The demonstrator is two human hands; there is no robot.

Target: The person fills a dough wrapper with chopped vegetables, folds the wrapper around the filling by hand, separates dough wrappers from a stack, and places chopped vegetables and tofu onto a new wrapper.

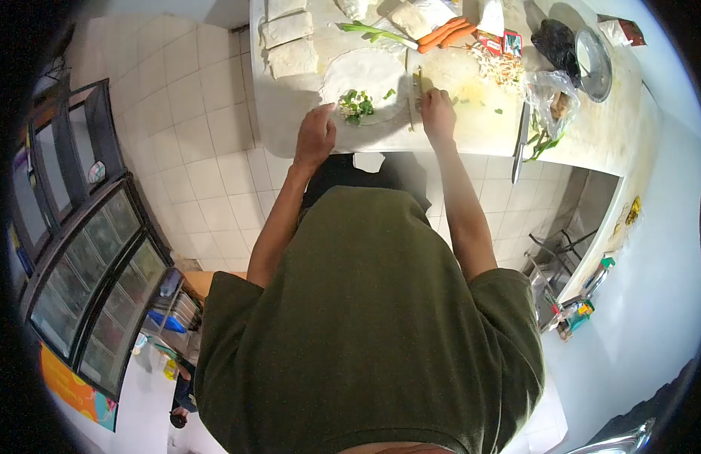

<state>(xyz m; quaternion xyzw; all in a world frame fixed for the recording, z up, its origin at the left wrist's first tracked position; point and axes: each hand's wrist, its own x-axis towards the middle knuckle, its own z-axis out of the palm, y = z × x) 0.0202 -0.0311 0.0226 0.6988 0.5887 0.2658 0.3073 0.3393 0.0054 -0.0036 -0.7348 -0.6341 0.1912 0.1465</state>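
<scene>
A round, thin sheet of dough [346, 72] lies on the pale worktop, with a small heap of chopped green and white filling [355, 107] near its front left edge. My left hand [316, 138] rests beside that edge, fingers loosely bent and close to the filling, with nothing seen in it. To the right of the dough, my right hand [439, 115] is closed at the left edge of a cutting board [456, 72]. A thin yellowish stick-like piece [419, 79] runs up from its fingers; its kind is unclear.
Folded dough pieces [293, 59] lie at the back left. Behind the board are carrots [446, 33], a spring onion [377, 33] and shredded vegetables [495, 66]. A knife [521, 140] juts over the front edge, near a plastic bag [553, 102] and a metal bowl [595, 64].
</scene>
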